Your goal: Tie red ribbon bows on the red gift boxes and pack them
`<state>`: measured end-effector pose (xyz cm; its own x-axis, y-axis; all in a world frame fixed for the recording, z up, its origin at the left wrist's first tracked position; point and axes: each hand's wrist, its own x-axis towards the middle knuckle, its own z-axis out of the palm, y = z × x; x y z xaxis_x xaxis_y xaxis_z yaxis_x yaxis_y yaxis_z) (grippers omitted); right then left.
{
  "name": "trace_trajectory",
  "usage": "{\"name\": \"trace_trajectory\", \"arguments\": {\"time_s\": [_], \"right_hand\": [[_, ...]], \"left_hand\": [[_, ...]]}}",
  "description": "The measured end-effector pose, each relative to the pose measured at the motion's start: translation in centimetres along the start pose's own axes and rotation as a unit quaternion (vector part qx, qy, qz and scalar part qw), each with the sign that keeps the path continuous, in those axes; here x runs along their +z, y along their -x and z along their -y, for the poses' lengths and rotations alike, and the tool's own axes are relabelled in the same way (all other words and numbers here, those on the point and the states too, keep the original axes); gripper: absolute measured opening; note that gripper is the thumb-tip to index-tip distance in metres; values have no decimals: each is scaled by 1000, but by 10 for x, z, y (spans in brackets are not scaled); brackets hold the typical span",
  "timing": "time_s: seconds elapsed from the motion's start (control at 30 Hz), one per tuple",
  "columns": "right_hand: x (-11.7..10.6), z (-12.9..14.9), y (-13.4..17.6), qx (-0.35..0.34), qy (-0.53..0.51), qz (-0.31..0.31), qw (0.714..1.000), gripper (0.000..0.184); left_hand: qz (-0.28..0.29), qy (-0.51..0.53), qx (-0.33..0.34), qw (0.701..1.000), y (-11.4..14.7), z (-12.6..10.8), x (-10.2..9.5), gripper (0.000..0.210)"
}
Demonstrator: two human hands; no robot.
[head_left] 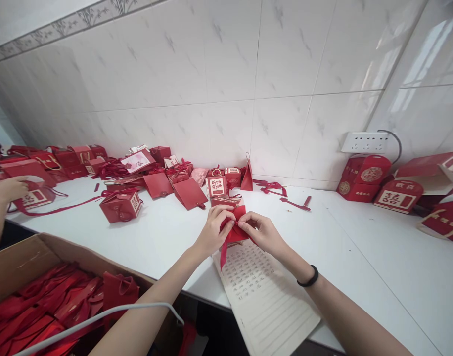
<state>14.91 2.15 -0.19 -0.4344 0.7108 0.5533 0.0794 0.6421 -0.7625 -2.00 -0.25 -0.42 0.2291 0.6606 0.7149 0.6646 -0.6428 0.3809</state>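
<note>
My left hand (216, 228) pinches a dark red ribbon (223, 254) over a small red gift box (241, 235). From the other side, my right hand (262, 232) has thumb and forefinger closed on the ribbon at its crossing. One ribbon end hangs down below my left fingers. Both hands partly hide the box. Directly beneath lies a lined notepad (282, 309) with rows of handwriting, overhanging the table's front edge. A small box with a white printed face (216, 186) stands just behind my hands.
A cardboard carton (50, 242) of red ribboned pieces sits at the lower left, a white cable (118, 307) across it. Another person's hand (11, 190) is at far left by a red box (33, 197). Red boxes (363, 178) stand right, below a power strip (364, 142).
</note>
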Motion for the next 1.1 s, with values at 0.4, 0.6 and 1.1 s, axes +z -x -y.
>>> {"name": "trace_trajectory", "arguments": {"time_s": [0.4,0.6,1.1], "right_hand": [[0,-1,0,32,10,12,999,23],[-1,0,0,35,1,18,999,20],[-4,6,-2,6,74,28,997,32]], "left_hand": [[-2,17,-4,1000,-1,0,1,8],[2,9,-5,1000,0,0,1,9],[4,-11,-6,1000,-1,0,2,10]]}}
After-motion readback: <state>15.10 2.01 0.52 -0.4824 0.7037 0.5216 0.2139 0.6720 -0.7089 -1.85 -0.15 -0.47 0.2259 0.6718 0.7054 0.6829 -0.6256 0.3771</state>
